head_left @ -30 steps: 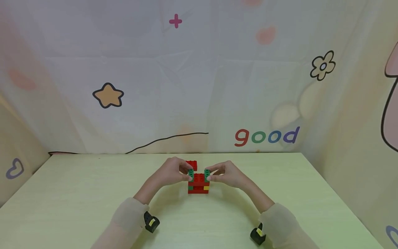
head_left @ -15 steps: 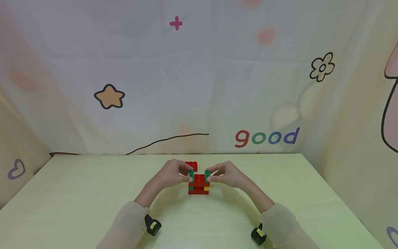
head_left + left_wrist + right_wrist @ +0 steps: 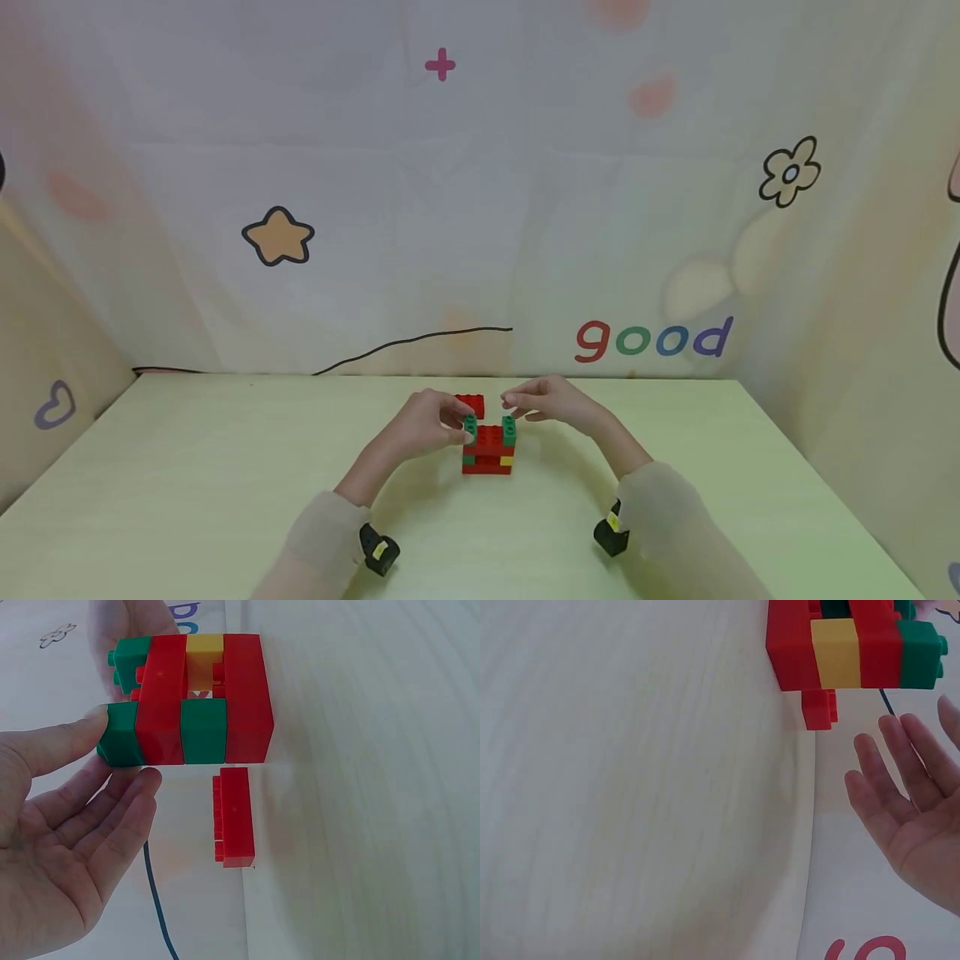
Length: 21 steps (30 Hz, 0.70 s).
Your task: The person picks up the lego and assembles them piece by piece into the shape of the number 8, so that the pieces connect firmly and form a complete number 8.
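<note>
A stack of toy building bricks stands on the table, with a red brick (image 3: 487,469) at its base. Above the base sit a small green brick (image 3: 204,731) on the left and a yellow brick (image 3: 836,654) on the right, carrying another red brick (image 3: 163,712). Two green bricks top its ends. My left hand (image 3: 422,425) pinches the left top green brick (image 3: 122,735) between thumb and fingers. My right hand (image 3: 558,402) hovers just above and right of the right top green brick (image 3: 509,430), holding nothing, its fingers extended in the right wrist view.
A loose red brick (image 3: 471,406) lies behind the stack on the pale table (image 3: 225,483). A printed cloth backdrop (image 3: 375,208) rises at the table's far edge. Black wrist cameras sit at both sleeves.
My right hand has let go of the right top green brick and lifted away upward. My left hand keeps its pinch on the left one. The head view has shifted slightly.
</note>
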Each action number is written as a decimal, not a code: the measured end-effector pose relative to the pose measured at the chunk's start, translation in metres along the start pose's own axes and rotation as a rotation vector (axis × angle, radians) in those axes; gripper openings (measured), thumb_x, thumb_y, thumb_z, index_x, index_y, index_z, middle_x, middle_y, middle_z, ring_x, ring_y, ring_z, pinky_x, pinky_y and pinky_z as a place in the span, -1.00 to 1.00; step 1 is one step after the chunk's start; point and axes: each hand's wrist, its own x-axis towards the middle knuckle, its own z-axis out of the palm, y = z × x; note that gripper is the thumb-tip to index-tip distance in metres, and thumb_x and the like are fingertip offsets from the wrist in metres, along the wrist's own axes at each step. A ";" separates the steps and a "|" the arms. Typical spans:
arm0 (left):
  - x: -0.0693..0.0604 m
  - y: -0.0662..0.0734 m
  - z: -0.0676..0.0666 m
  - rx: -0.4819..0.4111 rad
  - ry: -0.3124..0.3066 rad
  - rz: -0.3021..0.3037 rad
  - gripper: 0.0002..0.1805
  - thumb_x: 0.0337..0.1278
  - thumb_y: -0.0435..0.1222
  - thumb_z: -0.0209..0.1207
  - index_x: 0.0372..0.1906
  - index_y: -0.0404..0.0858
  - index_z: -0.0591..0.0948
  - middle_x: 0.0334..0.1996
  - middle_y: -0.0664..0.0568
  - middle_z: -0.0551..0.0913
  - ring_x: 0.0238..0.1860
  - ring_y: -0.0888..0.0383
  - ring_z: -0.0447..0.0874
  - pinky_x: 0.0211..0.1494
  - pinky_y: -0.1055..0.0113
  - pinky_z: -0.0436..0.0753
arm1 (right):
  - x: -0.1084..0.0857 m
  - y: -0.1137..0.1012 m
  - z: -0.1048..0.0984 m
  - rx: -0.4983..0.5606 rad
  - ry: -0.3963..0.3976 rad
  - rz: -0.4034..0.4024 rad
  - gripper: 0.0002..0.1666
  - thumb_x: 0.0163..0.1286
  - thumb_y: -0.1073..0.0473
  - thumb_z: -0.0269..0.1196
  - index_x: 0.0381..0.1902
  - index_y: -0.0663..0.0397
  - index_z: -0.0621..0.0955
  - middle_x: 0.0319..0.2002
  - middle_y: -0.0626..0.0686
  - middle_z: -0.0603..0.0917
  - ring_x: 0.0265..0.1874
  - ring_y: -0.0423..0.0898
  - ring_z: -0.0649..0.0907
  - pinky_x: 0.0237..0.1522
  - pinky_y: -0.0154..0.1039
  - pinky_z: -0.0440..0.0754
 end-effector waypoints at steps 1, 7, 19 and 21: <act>0.000 0.000 0.000 -0.004 -0.003 -0.001 -0.65 -0.11 -0.31 0.34 -0.14 -0.35 0.63 -0.38 0.03 0.65 -0.32 0.15 0.59 -0.25 0.36 0.59 | 0.004 0.000 0.000 -0.029 0.011 0.000 -0.50 0.29 0.01 0.16 0.05 0.27 0.53 -0.08 0.17 0.63 -0.12 0.03 0.62 -0.01 -0.03 0.52; -0.002 0.001 -0.001 -0.018 -0.014 -0.003 -0.66 -0.07 -0.32 0.32 -0.13 -0.36 0.62 -0.33 0.02 0.65 -0.29 0.13 0.60 -0.20 0.32 0.60 | 0.026 0.000 0.007 -0.267 0.059 -0.073 -0.54 0.27 0.08 0.20 0.06 0.23 0.54 0.00 0.15 0.60 -0.06 0.06 0.57 -0.11 -0.14 0.59; -0.003 0.002 -0.002 -0.012 -0.019 0.001 -0.67 -0.07 -0.32 0.31 -0.13 -0.34 0.63 -0.33 0.02 0.65 -0.27 0.11 0.60 -0.24 0.33 0.60 | 0.053 -0.005 0.018 -0.383 0.006 -0.056 -0.55 0.19 0.17 0.27 0.04 0.21 0.56 -0.01 0.14 0.60 -0.11 0.05 0.60 -0.21 -0.23 0.61; -0.002 0.002 -0.002 -0.013 -0.020 0.000 -0.67 -0.06 -0.31 0.31 -0.12 -0.33 0.63 -0.32 0.02 0.65 -0.26 0.11 0.60 -0.23 0.33 0.60 | 0.056 -0.004 0.019 -0.391 0.003 -0.045 -0.56 0.18 0.17 0.28 0.03 0.18 0.57 -0.03 0.12 0.61 -0.14 0.02 0.61 -0.22 -0.24 0.61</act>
